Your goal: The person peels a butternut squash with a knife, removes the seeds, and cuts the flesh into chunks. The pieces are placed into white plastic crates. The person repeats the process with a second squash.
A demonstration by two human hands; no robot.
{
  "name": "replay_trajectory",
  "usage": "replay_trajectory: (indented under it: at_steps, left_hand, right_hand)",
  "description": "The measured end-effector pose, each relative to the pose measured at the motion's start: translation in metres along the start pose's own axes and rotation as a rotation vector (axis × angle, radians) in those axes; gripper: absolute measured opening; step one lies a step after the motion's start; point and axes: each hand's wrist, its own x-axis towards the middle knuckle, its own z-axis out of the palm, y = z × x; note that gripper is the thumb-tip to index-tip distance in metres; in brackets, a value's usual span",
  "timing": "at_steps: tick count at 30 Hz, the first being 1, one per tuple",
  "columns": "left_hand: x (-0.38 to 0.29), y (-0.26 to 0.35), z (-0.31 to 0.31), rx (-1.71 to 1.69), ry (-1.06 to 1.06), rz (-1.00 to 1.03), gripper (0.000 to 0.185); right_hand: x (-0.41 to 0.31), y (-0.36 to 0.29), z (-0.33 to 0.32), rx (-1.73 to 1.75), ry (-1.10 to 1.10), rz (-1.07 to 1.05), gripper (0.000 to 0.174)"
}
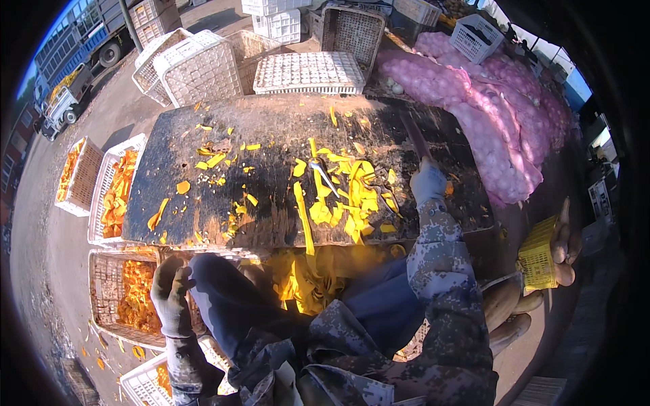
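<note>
My right hand [428, 181], in a light glove, grips a large knife [416, 134] whose blade points away over the right part of a dark, worn wooden board [274, 203]. Left of that hand lie yellow peel strips [361, 195] in a heap. A peeler-like tool with a pale handle [324, 177] and a second metal tool [388, 200] rest among them. My left hand [172, 294], gloved and with fingers apart, is beside my left knee, above the edge of a crate [106, 304] of orange pieces; nothing shows in it. More yellow peel [304, 284] lies between my legs.
White plastic crates [310, 71] stand beyond the board. Crates of orange pieces [119, 193] line its left side. Pink net sacks [487, 116] lie at the right. Long tan squashes [502, 309] and a yellow crate [538, 254] are at my right. A small cargo vehicle [63, 104] stands far left.
</note>
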Motion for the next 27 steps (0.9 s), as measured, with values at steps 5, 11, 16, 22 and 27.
replay_trajectory:
  at_steps: [5,11,16,22,27]
  left_hand:
    - [0.033,-0.039,0.104,0.138,-0.374,-0.037,0.041]
    - [0.074,-0.087,0.203,0.67,-0.595,0.06,0.074]
    - [0.071,-0.107,0.23,0.981,-0.661,0.148,0.075]
    - [0.045,-0.113,0.252,1.182,-0.651,0.348,0.069]
    - [0.006,-0.109,0.259,1.165,-0.785,0.343,0.076]
  right_hand:
    - [0.0,0.023,0.033,-0.075,-0.178,0.191,0.032]
    - [0.006,0.035,0.028,-0.261,-0.319,0.171,0.049]
    - [0.003,0.047,0.033,-0.272,-0.308,0.114,0.049]
    - [-0.006,0.057,0.043,-0.209,-0.266,0.089,0.048]
    - [-0.007,0.058,0.052,-0.226,-0.177,0.001,0.043]
